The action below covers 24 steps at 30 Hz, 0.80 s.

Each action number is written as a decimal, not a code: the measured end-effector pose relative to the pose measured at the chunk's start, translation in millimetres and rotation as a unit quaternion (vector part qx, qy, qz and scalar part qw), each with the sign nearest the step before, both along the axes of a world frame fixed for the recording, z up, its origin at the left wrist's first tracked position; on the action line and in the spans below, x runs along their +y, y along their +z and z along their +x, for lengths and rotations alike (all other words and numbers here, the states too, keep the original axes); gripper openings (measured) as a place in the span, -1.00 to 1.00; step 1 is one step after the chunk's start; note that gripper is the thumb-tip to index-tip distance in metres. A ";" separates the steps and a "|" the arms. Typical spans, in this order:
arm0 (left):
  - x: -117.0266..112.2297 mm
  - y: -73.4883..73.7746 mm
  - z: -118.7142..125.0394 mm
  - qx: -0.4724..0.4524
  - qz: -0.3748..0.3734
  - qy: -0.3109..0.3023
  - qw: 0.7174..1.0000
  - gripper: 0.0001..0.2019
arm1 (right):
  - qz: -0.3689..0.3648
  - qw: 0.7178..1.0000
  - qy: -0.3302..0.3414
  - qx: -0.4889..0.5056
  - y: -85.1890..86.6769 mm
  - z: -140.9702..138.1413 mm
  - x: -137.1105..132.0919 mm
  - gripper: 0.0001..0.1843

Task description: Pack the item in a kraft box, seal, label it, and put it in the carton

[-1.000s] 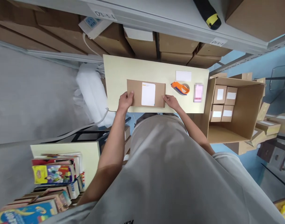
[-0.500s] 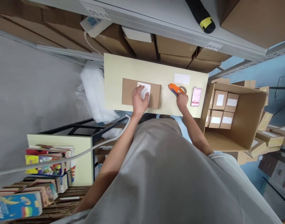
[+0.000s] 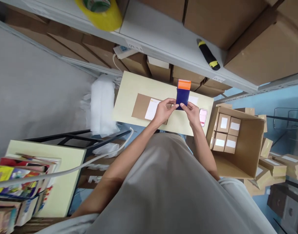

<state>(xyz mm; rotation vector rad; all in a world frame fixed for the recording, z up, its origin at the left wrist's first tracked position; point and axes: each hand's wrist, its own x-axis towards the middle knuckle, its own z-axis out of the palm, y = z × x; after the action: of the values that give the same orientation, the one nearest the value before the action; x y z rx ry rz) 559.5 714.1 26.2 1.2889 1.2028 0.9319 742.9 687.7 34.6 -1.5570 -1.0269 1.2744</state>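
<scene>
Both hands hold an orange and dark blue tape dispenser [image 3: 183,92] up above the pale table [image 3: 129,87]. My right hand [image 3: 193,113] grips its lower right side. My left hand [image 3: 164,110] pinches its lower left edge, fingers curled. Beneath my left hand a flat brown cardboard package [image 3: 140,105] with a white label [image 3: 152,109] lies on the table.
A pink phone [image 3: 202,116] and a white card [image 3: 193,100] lie at the table's right. An open carton [image 3: 246,143] with small labelled boxes stands to the right. Books [image 3: 14,175] are stacked at lower left. A shelf above holds a black-yellow knife [image 3: 209,56], yellow tape [image 3: 102,11] and cartons.
My right hand lifted the tape dispenser off the table. My left hand left the package label and joined it on the dispenser. The view tilted upward.
</scene>
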 end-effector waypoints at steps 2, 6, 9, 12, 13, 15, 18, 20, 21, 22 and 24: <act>15.8 18.1 -2.9 -0.023 0.029 0.007 0.999 -0.62 | 0.029 0.999 0.010 -0.027 17.3 -6.4 17.8 -0.24; 56.5 48.9 -8.5 -0.064 0.087 0.040 0.993 -0.55 | 0.097 0.987 0.050 -0.120 52.8 -14.0 67.3 -0.22; 85.1 58.7 -9.1 -0.091 0.120 0.074 0.986 -0.51 | 0.147 0.960 0.098 -0.216 79.1 -17.2 116.4 -0.22; 96.5 54.9 -5.3 -0.109 0.104 0.098 0.984 -0.38 | 0.199 0.917 0.119 -0.325 94.2 -21.9 169.5 -0.29; 95.2 52.0 -3.8 -0.112 0.089 0.102 0.984 -0.34 | 0.218 0.901 0.124 -0.354 95.4 -24.2 186.6 -0.32; 87.1 45.7 -1.2 -0.116 0.064 0.100 0.986 -0.33 | 0.251 0.875 0.131 -0.394 93.1 -30.1 218.4 -0.39; 72.5 37.0 0.5 -0.114 0.042 0.087 0.989 -0.41 | 0.257 0.855 0.132 -0.432 87.2 -41.4 255.4 -0.49; 68.1 30.3 0.3 -0.111 0.035 0.082 0.990 -0.43 | 0.248 0.848 0.127 -0.451 88.3 -48.3 267.5 -0.50; 67.8 25.9 -0.2 -0.112 0.033 0.078 0.990 -0.43 | 0.249 0.845 0.122 -0.457 90.8 -50.4 268.0 -0.49; 68.3 20.5 -0.9 -0.113 0.033 0.072 0.990 -0.42 | 0.256 0.843 0.116 -0.459 93.8 -51.0 264.1 -0.46; 69.2 7.0 -3.0 -0.109 0.030 0.060 0.992 -0.40 | 0.275 0.843 0.096 -0.453 98.3 -45.8 243.5 -0.38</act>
<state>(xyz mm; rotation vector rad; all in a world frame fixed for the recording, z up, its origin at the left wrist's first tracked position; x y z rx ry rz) 556.4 783.4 33.2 1.1374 1.0973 1.1731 697.1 931.2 132.9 -1.5945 -1.9681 0.2004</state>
